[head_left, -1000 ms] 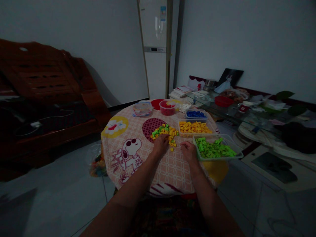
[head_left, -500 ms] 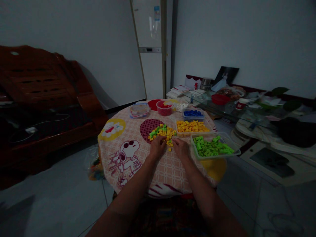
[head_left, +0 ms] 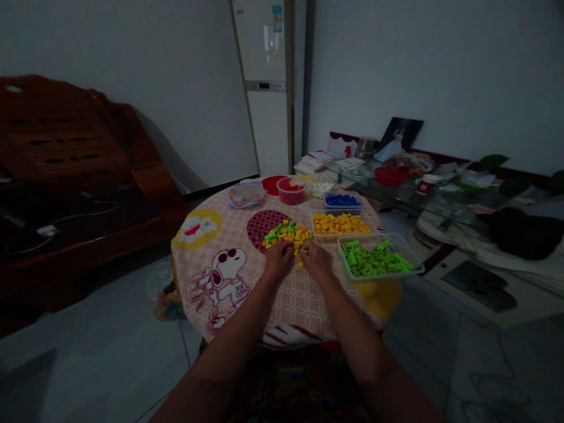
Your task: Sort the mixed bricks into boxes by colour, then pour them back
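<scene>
The left hand [head_left: 278, 262] and right hand [head_left: 317, 262] curl at 1 brick pile [head_left: 289, 234]; I can't tell whether they're holding any.

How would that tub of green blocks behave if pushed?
The tub looks wide and low, so it would probably slide; its right end seems to overhang the table, so a rightward push might tip it. Loose green blocks would likely shift inside.

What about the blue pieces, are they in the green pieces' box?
No, the blue pieces lie in a separate box, past the yellow pieces' box.
</scene>
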### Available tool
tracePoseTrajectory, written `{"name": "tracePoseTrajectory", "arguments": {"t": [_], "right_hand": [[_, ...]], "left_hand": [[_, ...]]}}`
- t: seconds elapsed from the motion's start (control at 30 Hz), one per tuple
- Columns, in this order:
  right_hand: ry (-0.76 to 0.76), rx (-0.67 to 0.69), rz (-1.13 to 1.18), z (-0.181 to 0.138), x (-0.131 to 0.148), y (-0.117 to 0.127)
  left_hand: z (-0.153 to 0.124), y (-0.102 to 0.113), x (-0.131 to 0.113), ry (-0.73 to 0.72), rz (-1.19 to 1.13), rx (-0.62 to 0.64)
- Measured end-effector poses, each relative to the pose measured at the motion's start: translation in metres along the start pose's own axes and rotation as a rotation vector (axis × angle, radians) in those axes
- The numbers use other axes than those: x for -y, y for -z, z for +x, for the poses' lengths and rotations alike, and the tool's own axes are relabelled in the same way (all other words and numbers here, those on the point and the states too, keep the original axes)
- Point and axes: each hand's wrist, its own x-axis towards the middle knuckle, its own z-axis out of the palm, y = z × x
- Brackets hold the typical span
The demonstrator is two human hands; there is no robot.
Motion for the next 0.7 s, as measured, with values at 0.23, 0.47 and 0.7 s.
{"name": "tracePoseTrajectory", "arguments": {"t": [0.23,0.47,0.7], "right_hand": [[-0.022,0.014,-0.019,0.002,0.005,0.0],[0.0,-0.194,0.153,-0.007,-0.007,-0.007],[-0.04,-0.419,0.295,-0.025,-0.011,0.017]], "left_hand": [[0.0,-0.001,0.003,-0.007,-0.011,-0.008],[0.001,0.001,0.002,-0.006,-0.013,0.003],[0.001,-0.001,0.002,0.013,-0.029,0.002]]}}
